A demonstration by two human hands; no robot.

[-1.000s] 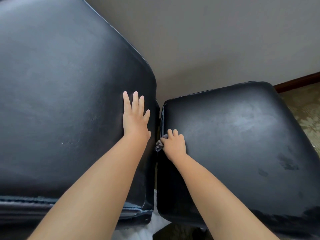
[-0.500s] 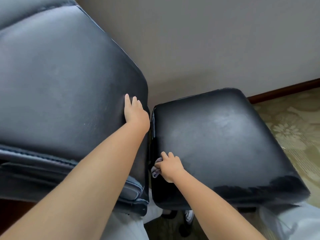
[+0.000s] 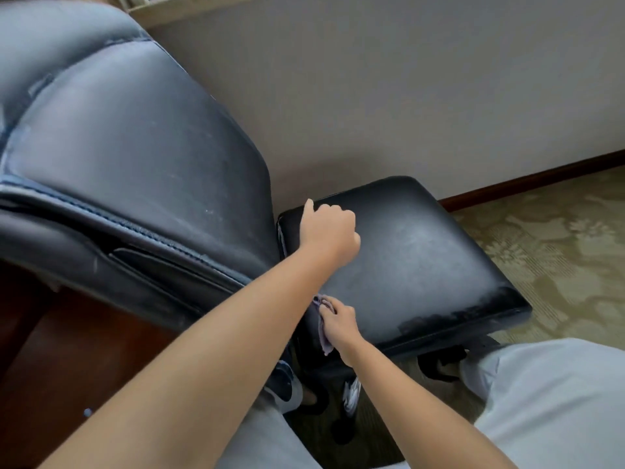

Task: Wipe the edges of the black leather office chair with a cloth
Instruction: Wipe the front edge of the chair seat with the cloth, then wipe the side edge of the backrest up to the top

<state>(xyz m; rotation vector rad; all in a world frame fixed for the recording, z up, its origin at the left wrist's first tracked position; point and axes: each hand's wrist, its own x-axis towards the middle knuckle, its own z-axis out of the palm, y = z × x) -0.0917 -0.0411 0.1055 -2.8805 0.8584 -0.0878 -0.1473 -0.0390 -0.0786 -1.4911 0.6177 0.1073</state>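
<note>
The black leather office chair fills the left and middle of the head view: its padded backrest (image 3: 135, 157) on the left, its seat (image 3: 416, 258) on the right. My left hand (image 3: 329, 228) hovers or rests over the seat's back left corner, fingers curled, nothing in it. My right hand (image 3: 338, 321) presses a small lilac cloth (image 3: 323, 333) against the seat's near left edge; the cloth hangs down the side below my fingers.
A plain wall (image 3: 406, 96) with a dark wooden skirting board (image 3: 541, 179) stands behind the chair. Patterned green carpet (image 3: 558, 238) lies to the right. My legs in grey trousers (image 3: 558, 401) are at the bottom, with the chair's black base (image 3: 439, 363) between them.
My left hand came off the backrest, moved right over the seat's back corner and curled. My right hand slid the cloth nearer along the seat's left edge. The view pulled back.
</note>
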